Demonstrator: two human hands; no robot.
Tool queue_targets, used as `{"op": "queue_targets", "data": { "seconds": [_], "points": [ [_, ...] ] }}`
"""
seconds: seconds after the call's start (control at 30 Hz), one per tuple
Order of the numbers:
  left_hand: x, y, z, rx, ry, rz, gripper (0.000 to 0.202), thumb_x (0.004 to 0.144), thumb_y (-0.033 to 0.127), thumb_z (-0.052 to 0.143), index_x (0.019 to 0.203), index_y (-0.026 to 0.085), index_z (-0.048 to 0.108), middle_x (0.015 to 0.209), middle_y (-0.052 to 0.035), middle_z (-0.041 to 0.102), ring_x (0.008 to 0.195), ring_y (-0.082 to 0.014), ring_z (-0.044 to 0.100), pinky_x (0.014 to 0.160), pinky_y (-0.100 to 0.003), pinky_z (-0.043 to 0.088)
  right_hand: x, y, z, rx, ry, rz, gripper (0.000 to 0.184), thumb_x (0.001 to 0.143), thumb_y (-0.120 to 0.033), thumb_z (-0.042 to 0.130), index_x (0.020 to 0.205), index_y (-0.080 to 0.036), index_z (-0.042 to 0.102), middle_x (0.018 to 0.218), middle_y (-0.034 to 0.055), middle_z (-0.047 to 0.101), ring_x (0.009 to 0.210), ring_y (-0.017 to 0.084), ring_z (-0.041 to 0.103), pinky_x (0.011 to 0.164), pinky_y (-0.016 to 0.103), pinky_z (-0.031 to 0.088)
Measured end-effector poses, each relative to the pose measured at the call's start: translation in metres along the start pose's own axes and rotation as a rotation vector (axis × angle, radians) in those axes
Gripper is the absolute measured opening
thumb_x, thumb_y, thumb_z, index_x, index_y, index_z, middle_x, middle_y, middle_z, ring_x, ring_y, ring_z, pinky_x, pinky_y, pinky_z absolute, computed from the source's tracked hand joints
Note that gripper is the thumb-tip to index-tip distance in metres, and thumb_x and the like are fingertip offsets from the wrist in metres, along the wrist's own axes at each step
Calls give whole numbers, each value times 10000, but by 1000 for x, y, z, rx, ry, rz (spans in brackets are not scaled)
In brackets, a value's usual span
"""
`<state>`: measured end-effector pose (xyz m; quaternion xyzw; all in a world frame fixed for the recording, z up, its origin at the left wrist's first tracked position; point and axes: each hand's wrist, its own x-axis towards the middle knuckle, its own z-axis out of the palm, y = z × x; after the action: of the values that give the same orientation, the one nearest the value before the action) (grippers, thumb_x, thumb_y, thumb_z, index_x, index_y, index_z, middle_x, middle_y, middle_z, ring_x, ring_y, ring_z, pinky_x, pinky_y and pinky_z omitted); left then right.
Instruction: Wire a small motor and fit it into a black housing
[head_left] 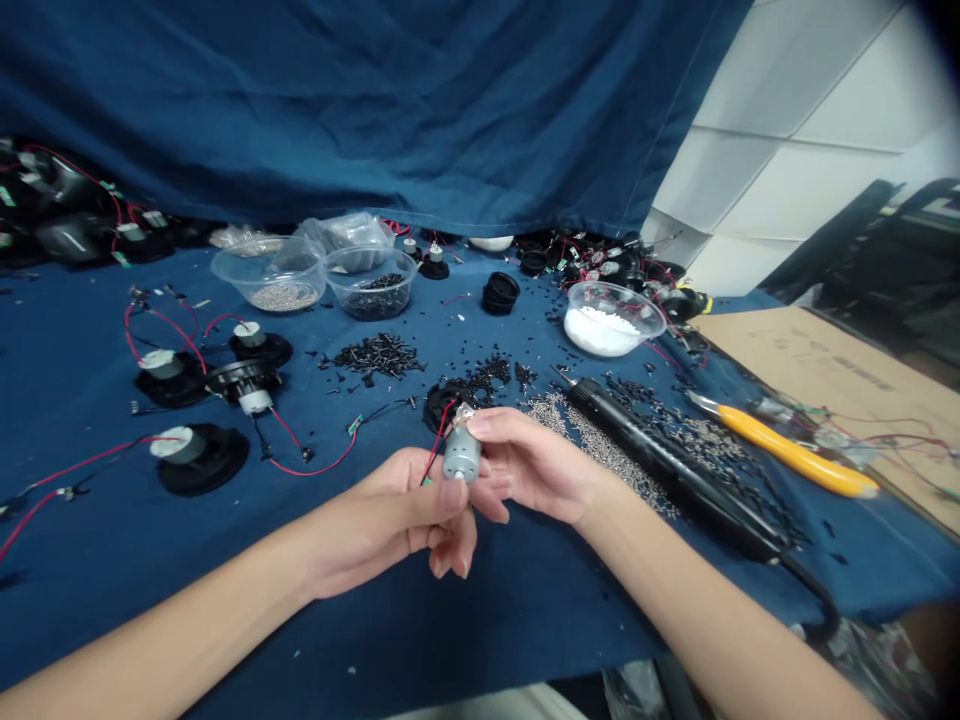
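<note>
A small silver electric motor (460, 456) is held up over the front of the blue cloth. My left hand (397, 510) grips it from below, the thumb on its lower end by the shaft. Fingers of my right hand (525, 460) pinch its upper end, where a red wire (439, 440) runs off. Just behind the motor lies a round black plastic part (439, 405), partly covered by it. Black screws (379, 353) lie heaped beyond my hands. To the right, a black electric screwdriver (667, 465) rests on scattered silver screws (600, 440).
Black bases with white-capped motors (199, 460) and wires stand at left. Clear bowls hold silver screws (283, 297), black screws (382, 300) and white bits (602, 332). Yellow-handled cutters (799, 450) lie at right beside cardboard (825, 345). Wired parts (615, 262) are piled at the back.
</note>
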<state>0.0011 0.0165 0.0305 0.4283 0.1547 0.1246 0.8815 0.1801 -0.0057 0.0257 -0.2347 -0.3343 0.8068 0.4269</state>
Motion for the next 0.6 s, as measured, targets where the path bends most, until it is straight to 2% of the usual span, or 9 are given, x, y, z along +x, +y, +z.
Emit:
{"op": "queue_targets", "data": {
  "seconds": [0.13,0.37,0.6],
  "points": [
    [0,-1,-1,7,41,19,368,759,459,765,861,107,735,555,-17,602,487,-61,503,485,-137,395,0,0,-2,-3,18,-29,221,831,-273,682,697,-129,581,557,-21,475,460,72,364,434,153,343],
    [1,-2,1,46,59,-7,377,709,448,803,762,91,693,525,-10,589,461,-67,496,448,-148,355,-1,0,-6,-39,23,-5,214,776,-284,726,769,-119,589,566,-18,498,464,71,379,423,145,357],
    [1,-1,0,73,69,-33,236,721,305,763,711,98,651,527,-4,580,460,-69,493,473,-159,359,-1,-1,-7,-137,31,-12,228,779,-303,718,771,-107,603,555,-16,497,460,70,383,417,145,344]
  ]
}}
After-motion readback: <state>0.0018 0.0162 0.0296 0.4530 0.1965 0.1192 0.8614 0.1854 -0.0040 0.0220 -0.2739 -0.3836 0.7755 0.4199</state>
